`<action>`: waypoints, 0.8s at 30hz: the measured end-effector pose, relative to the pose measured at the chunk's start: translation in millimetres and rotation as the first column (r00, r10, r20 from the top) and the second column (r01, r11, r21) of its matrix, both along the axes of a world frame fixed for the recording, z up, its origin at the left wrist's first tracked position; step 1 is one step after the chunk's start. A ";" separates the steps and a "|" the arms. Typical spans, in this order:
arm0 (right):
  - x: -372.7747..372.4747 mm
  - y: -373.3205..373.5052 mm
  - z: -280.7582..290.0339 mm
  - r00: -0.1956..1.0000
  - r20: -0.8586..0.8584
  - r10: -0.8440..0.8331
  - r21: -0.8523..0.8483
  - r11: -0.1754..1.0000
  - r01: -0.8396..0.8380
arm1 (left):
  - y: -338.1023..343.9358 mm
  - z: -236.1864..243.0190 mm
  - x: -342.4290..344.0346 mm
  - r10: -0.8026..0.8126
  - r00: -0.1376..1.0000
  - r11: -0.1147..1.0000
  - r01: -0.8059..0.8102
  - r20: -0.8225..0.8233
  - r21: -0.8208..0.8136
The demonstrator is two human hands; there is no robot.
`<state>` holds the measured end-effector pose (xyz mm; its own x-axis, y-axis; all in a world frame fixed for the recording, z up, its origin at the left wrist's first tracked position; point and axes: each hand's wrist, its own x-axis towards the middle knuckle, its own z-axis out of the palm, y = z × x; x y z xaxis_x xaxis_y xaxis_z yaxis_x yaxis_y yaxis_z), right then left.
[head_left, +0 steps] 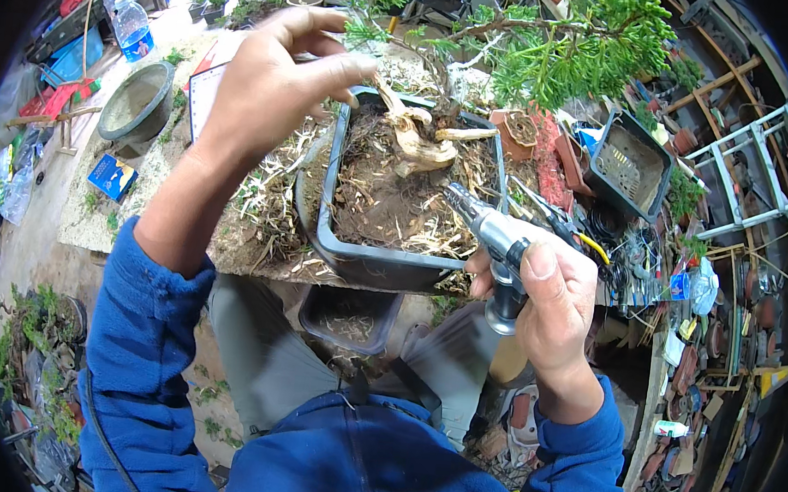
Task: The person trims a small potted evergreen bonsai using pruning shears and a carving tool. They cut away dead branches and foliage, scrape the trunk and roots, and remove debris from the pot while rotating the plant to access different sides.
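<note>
A juniper with green foliage (570,61) grows in a square black plastic pot (393,257) on the bench in front of me. Its bare, twisted pale trunk (418,146) rises from soil strewn with wood shavings. My left hand (287,76) is raised at the pot's far left, fingers apart and slightly bent, with the thumb by the tip of a pale wood stub. Whether it touches the stub I cannot tell. My right hand (556,300) grips a silver handheld power grinder (497,236), its nose pointing at the trunk's base, apart from the wood.
Wood shavings (272,204) litter the bench left of the pot. Beyond them are a grey round tub (137,101), a blue box (112,177) and a plastic bottle (134,27). Pliers with yellow handles (593,249) and a black tray (630,165) lie right. Another dark container (351,317) stands below the bench edge.
</note>
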<state>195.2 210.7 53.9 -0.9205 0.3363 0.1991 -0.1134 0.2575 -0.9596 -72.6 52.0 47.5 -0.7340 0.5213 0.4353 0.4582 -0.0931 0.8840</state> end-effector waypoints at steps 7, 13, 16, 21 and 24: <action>0.6 1.1 0.3 1.000 -0.021 0.024 -0.127 0.992 -0.026 | 20.1 -26.9 15.1 -0.190 0.917 0.949 0.080 0.351 0.305; 1.2 6.3 -0.3 0.999 0.037 -0.002 -0.101 0.995 0.006 | 26.5 -26.3 24.6 -0.031 0.978 0.987 -0.002 0.206 0.160; 2.0 8.3 -2.9 0.999 0.034 0.009 -0.166 0.986 -0.003 | 29.5 -32.3 26.7 0.009 0.993 0.975 -0.036 0.122 0.219; 1.9 13.2 -8.5 1.000 -0.015 0.014 -0.244 0.970 -0.017 | 30.2 -28.6 8.7 0.072 0.774 0.786 -0.433 0.630 0.442; 1.0 16.1 -11.1 1.000 -0.005 -0.011 -0.247 0.969 0.009 | 19.4 -33.0 33.1 0.152 0.787 0.858 -0.405 0.598 0.316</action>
<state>196.3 226.8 42.9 -0.9157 0.3851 0.1148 -0.1185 0.0142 -0.9929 -39.5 71.4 14.5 -0.9914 0.1220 0.0470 -0.0123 -0.4447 0.8956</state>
